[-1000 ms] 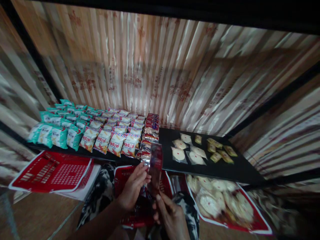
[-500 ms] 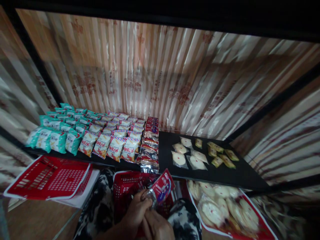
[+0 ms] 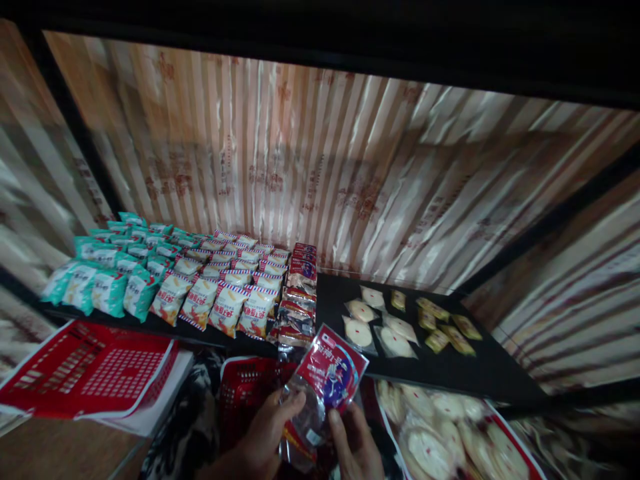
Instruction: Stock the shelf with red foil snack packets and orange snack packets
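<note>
Between my hands is a red and clear plastic snack packet (image 3: 333, 370) with a purple picture, its printed end tilted up toward the shelf. My left hand (image 3: 267, 427) pinches its left side, thumb on top. On the lower right edge, my right hand (image 3: 356, 440) grips it with thumb and fingers. Just beyond the packet, a column of red snack packets (image 3: 299, 303) lies stacked along the shelf. Beneath my hands a red basket (image 3: 245, 380) is partly hidden by them.
The black shelf (image 3: 345, 283) carries rows of teal bags (image 3: 107, 290), white-and-orange bags (image 3: 227, 310), round white cakes (image 3: 357, 333) and small yellow packets (image 3: 457, 337). A red basket (image 3: 115, 373) lies at left; another, full of round cakes (image 3: 425, 447), stands at right. Striped sheeting (image 3: 280, 153) hangs behind.
The packet has risen toward the shelf's front edge and faces up more fully. My right hand has moved up and right to its right edge. The camera view has tilted slightly upward.
</note>
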`<state>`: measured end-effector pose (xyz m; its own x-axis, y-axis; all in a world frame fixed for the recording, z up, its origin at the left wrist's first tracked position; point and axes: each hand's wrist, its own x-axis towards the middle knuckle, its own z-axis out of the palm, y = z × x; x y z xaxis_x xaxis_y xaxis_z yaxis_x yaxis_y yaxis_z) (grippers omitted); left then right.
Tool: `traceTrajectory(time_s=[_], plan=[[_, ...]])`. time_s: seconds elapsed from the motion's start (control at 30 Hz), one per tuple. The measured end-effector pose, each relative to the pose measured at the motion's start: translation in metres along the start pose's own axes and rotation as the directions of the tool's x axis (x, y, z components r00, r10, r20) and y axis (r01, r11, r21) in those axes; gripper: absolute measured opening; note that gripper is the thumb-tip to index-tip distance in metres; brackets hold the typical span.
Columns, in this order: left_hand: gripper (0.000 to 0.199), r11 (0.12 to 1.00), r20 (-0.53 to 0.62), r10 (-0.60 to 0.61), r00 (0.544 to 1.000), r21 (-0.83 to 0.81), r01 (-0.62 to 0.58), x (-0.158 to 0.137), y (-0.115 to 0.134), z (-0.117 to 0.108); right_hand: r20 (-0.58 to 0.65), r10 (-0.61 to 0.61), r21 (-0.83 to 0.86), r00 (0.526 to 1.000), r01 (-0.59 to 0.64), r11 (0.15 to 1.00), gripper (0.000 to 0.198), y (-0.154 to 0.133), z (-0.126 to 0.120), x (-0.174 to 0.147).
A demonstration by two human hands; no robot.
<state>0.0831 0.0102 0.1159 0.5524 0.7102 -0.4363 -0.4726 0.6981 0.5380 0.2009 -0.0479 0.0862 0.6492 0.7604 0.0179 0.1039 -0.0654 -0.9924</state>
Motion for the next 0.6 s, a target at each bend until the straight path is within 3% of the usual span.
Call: traceTrajectory(time_s=[0.1,0.23,0.4,0.6], plan=[[0.053,0.999,0.001,0.028,1.0,0.04,-0.028,0.006,-0.003,-0.002,-0.015,0.135,0.011,0.991,-0.134,0.991,0.045,0.001,0.003,0.01],[0.06,0.961,0.01,0.105,0.994,0.257,-0.104,0.022,0.001,-0.012,0.06,0.205,0.055,0.977,-0.208,0.977,0.047,0.0,0.003,0.031],[0.056,0.842,-0.089,0.267,0.96,0.505,-0.188,0.047,0.01,-0.022,0.031,0.104,0.034,0.994,-0.105,0.994,0.049,-0.007,0.01,0.074],[0.06,0.763,-0.078,0.477,0.875,0.532,-0.368,0.081,0.034,-0.007,0.028,-0.037,-0.035,0.999,0.038,0.999,0.075,-0.025,0.042,0.133]])
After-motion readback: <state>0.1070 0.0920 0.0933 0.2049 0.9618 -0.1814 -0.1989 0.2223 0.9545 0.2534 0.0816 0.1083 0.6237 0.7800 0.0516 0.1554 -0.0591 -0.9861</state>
